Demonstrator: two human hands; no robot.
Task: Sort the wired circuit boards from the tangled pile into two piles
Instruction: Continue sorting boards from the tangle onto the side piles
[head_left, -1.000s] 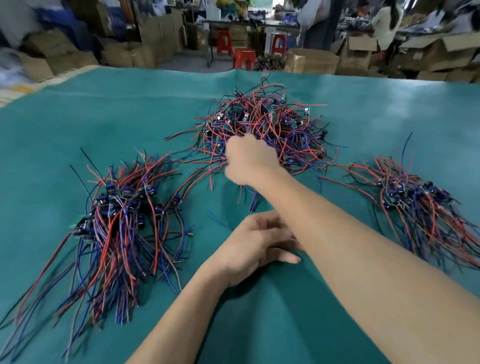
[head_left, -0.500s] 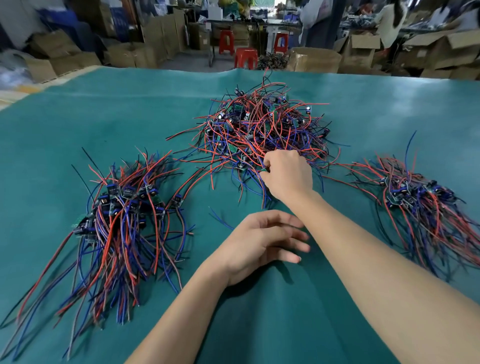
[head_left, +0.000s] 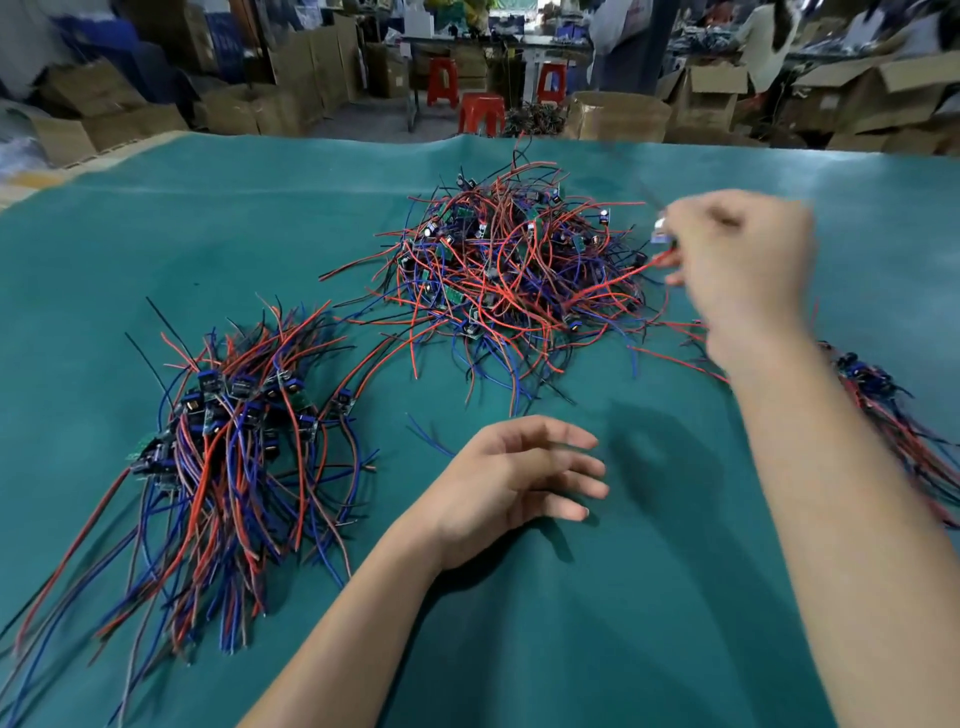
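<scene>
A tangled pile (head_left: 511, 270) of small circuit boards with red, blue and black wires lies at the centre back of the green cloth. A sorted pile (head_left: 228, 441) lies at the left, its wires trailing towards me. Another sorted pile (head_left: 893, 415) lies at the right, partly hidden by my right forearm. My right hand (head_left: 743, 270), blurred, is raised at the right edge of the tangled pile and pinches a wired circuit board (head_left: 661, 234) whose red wire trails back into the pile. My left hand (head_left: 519, 478) rests on the cloth with relaxed, empty fingers.
The green cloth (head_left: 571, 597) covers the whole table. A loose blue wire (head_left: 428, 439) lies just left of my left hand. Cardboard boxes (head_left: 618, 117), red stools (head_left: 480, 111) and people stand beyond the far edge.
My right hand left the front of the tangled pile and moved up and to the right, lifting one wired board out. My left hand stayed in place.
</scene>
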